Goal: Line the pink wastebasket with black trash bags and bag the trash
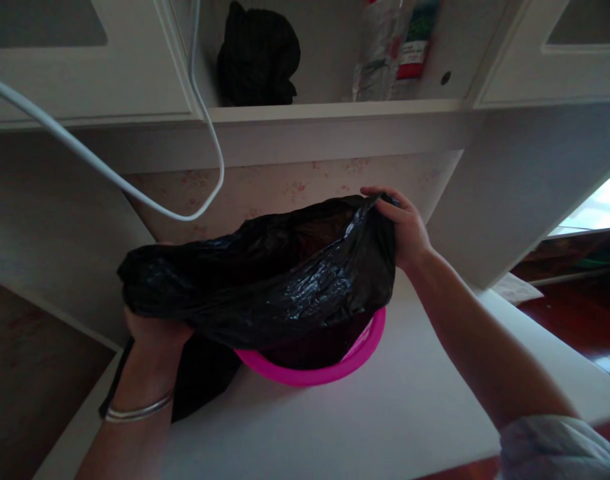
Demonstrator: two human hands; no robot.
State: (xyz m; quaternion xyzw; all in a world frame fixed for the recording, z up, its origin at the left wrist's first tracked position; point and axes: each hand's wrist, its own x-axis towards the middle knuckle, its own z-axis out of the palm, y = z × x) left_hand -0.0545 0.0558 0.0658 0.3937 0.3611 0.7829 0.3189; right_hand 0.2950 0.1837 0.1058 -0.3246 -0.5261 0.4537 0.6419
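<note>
A black plastic trash bag (305, 287) is stretched between my hands, its mouth spread and facing up. My left hand (157, 327) grips its left edge; the bag's film covers most of those fingers. On the far right rim of the bag, my right hand (405, 227) pinches the plastic between thumb and fingers. The lower part of the bag hangs inside a bright pink round bin (309, 377), whose rim shows at the front and right. The bin stands on a white surface, and its body is hidden from above.
Another black item (209, 373) lies on the white tabletop (385, 413) beneath my left wrist. A white cable (135, 193) loops down at the left. Above, an open shelf (335, 113) holds a black bundle (259, 57) and a clear plastic bottle (379, 53).
</note>
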